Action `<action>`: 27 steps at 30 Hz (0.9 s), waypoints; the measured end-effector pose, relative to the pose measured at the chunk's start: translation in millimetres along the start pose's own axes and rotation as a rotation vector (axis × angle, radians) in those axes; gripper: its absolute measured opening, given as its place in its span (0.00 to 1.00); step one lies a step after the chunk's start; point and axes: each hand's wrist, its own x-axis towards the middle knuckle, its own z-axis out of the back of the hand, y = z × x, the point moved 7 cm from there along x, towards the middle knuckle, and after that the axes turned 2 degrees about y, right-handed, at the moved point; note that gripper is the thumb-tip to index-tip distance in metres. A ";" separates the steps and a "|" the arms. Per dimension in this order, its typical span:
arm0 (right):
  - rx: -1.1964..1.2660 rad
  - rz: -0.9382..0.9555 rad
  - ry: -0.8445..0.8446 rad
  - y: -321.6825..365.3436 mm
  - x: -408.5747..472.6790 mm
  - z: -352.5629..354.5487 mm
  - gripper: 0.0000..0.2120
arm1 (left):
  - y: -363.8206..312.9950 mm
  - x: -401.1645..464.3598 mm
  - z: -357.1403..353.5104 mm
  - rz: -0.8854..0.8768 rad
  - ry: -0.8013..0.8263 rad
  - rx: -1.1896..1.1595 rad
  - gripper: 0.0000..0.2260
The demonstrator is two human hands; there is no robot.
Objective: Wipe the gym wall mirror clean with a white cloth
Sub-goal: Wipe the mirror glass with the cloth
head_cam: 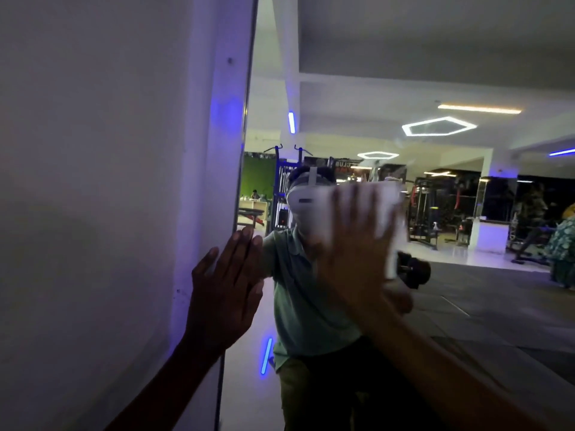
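The cloth (373, 209) lies mid-frame against the mirror (466, 244), pressed under the flat right hand (357, 244). The left hand (224, 290), fingers straight, braces lower left at the mirror's edge. Best kept flat, with overlapping strokes.

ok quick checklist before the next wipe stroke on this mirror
1. Cloth flat on the mirror: ok, though blurred.
2. Right hand pressing the cloth with spread fingers: ok.
3. Left hand braced flat at the mirror's left edge: ok.
4. Glass right of the cloth free of obstructions: ok.
5. Streaks or smudges left on the glass: cannot tell.
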 end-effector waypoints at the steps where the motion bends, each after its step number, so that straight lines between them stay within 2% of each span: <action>1: 0.027 0.168 0.022 26.1 -1.1 -4.3 0.34 | 1.0 2.8 -1.8 0.000 -0.011 -0.002 0.27; 3: 0.071 0.447 0.069 49.0 2.8 -7.1 0.34 | 5.4 19.3 1.3 0.042 -0.078 0.040 0.27; 5: 0.061 0.654 0.061 28.0 24.1 2.3 0.32 | 9.7 53.9 12.7 0.094 -0.195 0.112 0.28; 7: 0.011 0.667 -0.005 -21.6 63.1 21.7 0.31 | 18.2 99.7 27.4 0.085 -0.274 0.132 0.27; 9: -0.039 0.379 -0.060 -97.5 112.9 40.0 0.32 | 28.9 144.6 29.2 0.070 -0.255 0.160 0.28; 11: -0.033 -0.031 -0.084 -154.0 141.1 56.3 0.33 | 41.0 178.9 19.8 0.137 -0.185 0.127 0.28; 13: -0.034 -0.271 -0.135 -140.3 139.3 56.1 0.34 | 44.8 194.4 5.0 0.213 -0.074 0.092 0.29; 14: -0.041 -0.266 -0.150 -111.0 132.6 50.1 0.35 | 45.8 196.8 -1.3 0.220 -0.048 0.109 0.29; 15: -0.038 -0.166 -0.125 -72.8 123.1 41.3 0.36 | 46.3 195.9 -3.8 0.214 -0.045 0.132 0.29; 18: -0.023 0.299 0.000 18.6 78.5 13.7 0.37 | 49.1 192.1 1.8 0.191 -0.108 0.112 0.27; 20: -0.032 0.583 0.029 13.0 74.0 15.2 0.35 | 49.4 191.4 2.4 0.177 -0.121 0.107 0.27; 22: -0.108 0.713 -0.033 -31.2 99.9 30.0 0.34 | 48.4 192.7 3.6 0.168 -0.120 0.113 0.27; 23: -0.139 0.640 -0.052 -64.3 120.3 37.6 0.35 | 48.7 192.3 4.4 0.171 -0.126 0.109 0.27; 24: -0.147 0.490 -0.057 -103.8 141.9 46.6 0.35 | 48.8 192.7 5.0 0.174 -0.131 0.104 0.28; 26: -0.076 0.084 -0.078 -168.8 164.5 65.4 0.35 | 47.9 191.9 4.9 0.183 -0.132 0.111 0.28; 27: -0.033 -0.092 -0.103 -177.1 163.4 67.4 0.35 | 47.7 192.2 4.2 0.183 -0.128 0.119 0.28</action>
